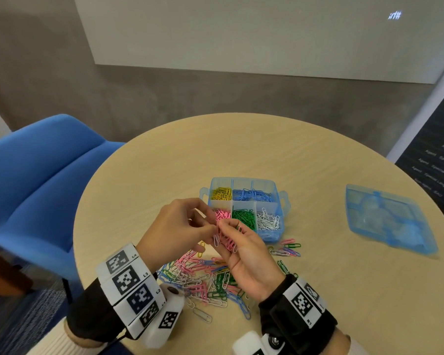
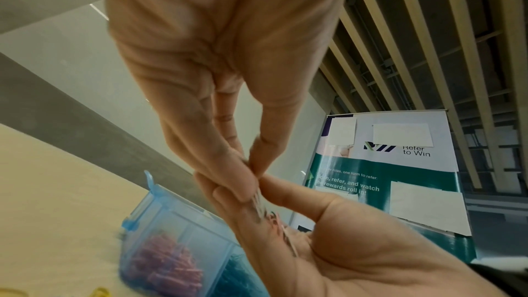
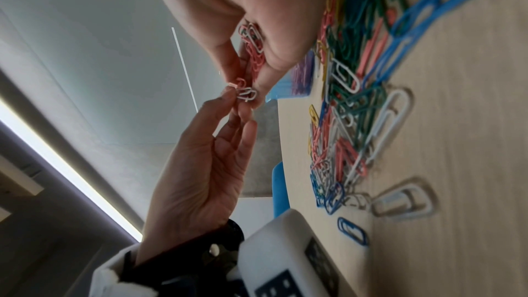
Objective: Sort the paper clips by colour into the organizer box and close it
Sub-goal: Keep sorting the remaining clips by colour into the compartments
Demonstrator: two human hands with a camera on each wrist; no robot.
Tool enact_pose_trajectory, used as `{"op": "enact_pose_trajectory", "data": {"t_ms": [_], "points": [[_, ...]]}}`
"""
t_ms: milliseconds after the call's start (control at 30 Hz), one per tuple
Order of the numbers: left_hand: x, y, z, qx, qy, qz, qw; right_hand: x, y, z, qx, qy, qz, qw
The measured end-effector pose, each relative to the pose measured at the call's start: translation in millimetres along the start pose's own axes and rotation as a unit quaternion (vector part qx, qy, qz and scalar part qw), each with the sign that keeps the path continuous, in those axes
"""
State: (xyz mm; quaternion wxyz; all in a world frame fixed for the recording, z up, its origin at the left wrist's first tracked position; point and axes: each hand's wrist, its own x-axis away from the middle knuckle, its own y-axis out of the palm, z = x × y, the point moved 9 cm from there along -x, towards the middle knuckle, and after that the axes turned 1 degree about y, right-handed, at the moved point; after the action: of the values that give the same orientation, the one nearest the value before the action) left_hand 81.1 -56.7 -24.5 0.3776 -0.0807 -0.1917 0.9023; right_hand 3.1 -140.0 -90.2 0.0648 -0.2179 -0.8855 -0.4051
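Note:
The open blue organizer box point(image 1: 282, 201) sits mid-table with yellow, blue, pink, green and white clips in separate compartments. A mixed pile of paper clips point(image 1: 205, 280) lies in front of it. Both hands meet above the pile, near the box's pink compartment. My right hand point(image 1: 241, 254) holds a small bunch of mostly pink clips point(image 1: 228, 243) point(image 3: 253, 50) in its palm and fingers. My left hand point(image 1: 182, 226) pinches a white clip point(image 1: 216, 239) point(image 3: 247, 94) at the edge of that bunch, thumb against forefinger point(image 2: 243, 180).
The box's blue lid point(image 1: 387, 219) lies apart at the right of the round wooden table point(image 1: 318, 290). A few stray clips point(image 1: 287, 248) lie by the box's near right corner. A blue chair point(image 1: 44, 180) stands at the left.

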Motion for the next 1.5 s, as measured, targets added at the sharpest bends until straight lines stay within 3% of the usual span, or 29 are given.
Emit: {"op": "enact_pose_trajectory", "data": {"t_ms": [133, 333, 600, 767, 967, 1233, 1500], "points": [[1.3, 3.5, 0.1, 0.014, -0.003, -0.011, 1.000, -1.7, -5.2, -4.1, -0.030, -0.019, 0.024, 0.999], [-0.7, 8.5, 6.2, 0.032, 0.009, -0.019, 0.999, 0.6, -5.0, -34.8, -0.087, -0.061, 0.002, 0.994], [-46.8, 32.4, 38.9, 0.004, 0.055, -0.065, 0.996, 2.7, -58.5, -108.6, -0.189, -0.180, 0.083, 0.962], [-74.4, 71.1, 57.4, -0.092, 0.096, -0.118, 0.984, 2.6, -63.6, -110.6, -0.193, -0.155, 0.091, 0.965], [-70.3, 92.4, 89.2, -0.232, 0.205, -0.100, 0.946, 9.1, -54.1, -105.0, -0.240, -0.127, 0.053, 0.961], [-60.0, 118.5, 102.5, -0.363, 0.221, -0.066, 0.903, 10.0, -44.9, -97.2, -0.224, -0.113, 0.034, 0.967], [-59.3, 118.9, 101.2, -0.313, 0.210, -0.079, 0.923, 13.7, -52.0, -102.0, -0.246, -0.137, 0.068, 0.957]]}}
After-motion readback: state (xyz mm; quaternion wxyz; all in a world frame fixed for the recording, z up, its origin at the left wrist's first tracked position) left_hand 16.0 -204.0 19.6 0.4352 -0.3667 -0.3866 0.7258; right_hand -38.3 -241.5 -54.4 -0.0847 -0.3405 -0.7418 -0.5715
